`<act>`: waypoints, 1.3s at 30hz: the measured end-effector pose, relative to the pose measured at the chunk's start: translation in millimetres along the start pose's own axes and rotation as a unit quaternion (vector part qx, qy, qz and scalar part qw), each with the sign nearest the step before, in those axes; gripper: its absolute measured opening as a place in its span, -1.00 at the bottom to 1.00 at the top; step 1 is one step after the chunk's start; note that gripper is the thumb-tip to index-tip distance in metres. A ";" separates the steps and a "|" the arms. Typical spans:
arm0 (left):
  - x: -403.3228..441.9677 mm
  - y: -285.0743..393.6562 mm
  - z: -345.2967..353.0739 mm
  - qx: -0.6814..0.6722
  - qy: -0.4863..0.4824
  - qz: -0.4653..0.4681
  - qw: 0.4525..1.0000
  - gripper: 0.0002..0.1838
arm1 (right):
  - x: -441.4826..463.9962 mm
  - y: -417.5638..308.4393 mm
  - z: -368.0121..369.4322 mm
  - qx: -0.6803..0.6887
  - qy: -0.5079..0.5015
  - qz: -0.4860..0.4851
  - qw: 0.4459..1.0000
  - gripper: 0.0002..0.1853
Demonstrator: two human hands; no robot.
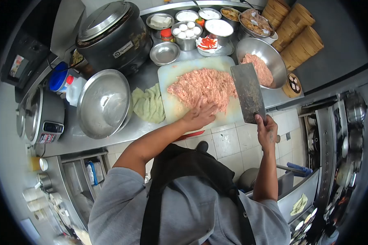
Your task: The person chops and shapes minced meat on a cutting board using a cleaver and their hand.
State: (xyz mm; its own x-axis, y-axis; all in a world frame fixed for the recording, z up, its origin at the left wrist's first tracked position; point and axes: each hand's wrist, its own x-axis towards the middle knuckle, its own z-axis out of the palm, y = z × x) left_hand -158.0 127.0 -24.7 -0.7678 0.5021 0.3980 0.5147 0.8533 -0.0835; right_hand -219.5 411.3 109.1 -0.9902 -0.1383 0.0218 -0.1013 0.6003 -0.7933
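A spread heap of pink minced meat covers much of the white cutting board. My left hand lies against the near edge of the meat, its fingers stretched out and apart. My right hand is closed on the handle of a broad cleaver. The cleaver's dark, smeared blade stands over the right edge of the board. Just behind the blade, a steel mixing bowl holds more minced meat. The handle is mostly hidden by my fingers.
A green cloth and a large steel bowl lie left of the board. Behind stand a big lidded cooker, a pot of eggs, a shallow steel bowl and sliced red peppers. Bamboo steamers fill the far right.
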 end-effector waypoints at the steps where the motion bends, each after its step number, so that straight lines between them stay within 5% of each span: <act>1: 2.5 -1.0 -0.3 -0.006 -0.013 -0.010 1.000 -0.90 | 1.6 -1.8 -2.0 0.007 -0.006 -0.002 1.000 -0.54; 14: 43.2 -34.3 -0.6 0.059 0.060 -0.154 0.985 -0.85 | 46.4 12.4 -19.4 0.069 -0.039 -0.040 0.996 -0.56; 21: 48.6 -45.9 -3.9 -0.135 0.036 -0.249 0.959 -0.71 | 48.6 25.3 -23.4 0.068 -0.065 -0.028 0.995 -0.60; 24: 32.5 -41.5 -35.0 -0.079 0.091 -0.266 0.956 -0.66 | 36.2 28.1 -16.4 0.118 -0.086 0.017 0.989 -0.63; 30: -27.7 -79.2 -8.4 -0.248 0.245 -0.591 0.728 -0.55 | 34.3 62.4 -6.0 0.136 -0.104 0.006 0.985 -0.62; 31: -31.1 -81.8 -2.9 -0.306 0.253 -0.620 0.677 -0.54 | 34.4 61.5 -5.1 0.140 -0.109 0.008 0.984 -0.62; 35: -21.9 -74.2 46.6 -0.381 0.311 -0.603 0.628 -0.48 | 29.3 49.0 -8.3 0.162 -0.127 0.048 0.977 -0.61; 39: 27.3 -51.2 44.3 -0.234 0.262 -0.520 0.779 -0.46 | 30.0 51.1 -5.8 0.170 -0.131 0.047 0.976 -0.66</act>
State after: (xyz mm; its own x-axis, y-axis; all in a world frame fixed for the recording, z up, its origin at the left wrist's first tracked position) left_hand -222.2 103.2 -50.1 -0.6642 -0.6569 0.3569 -0.1040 0.5540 0.8260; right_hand -255.0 442.4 72.8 -0.9307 -0.3177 -0.1816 0.0711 0.3298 -0.9414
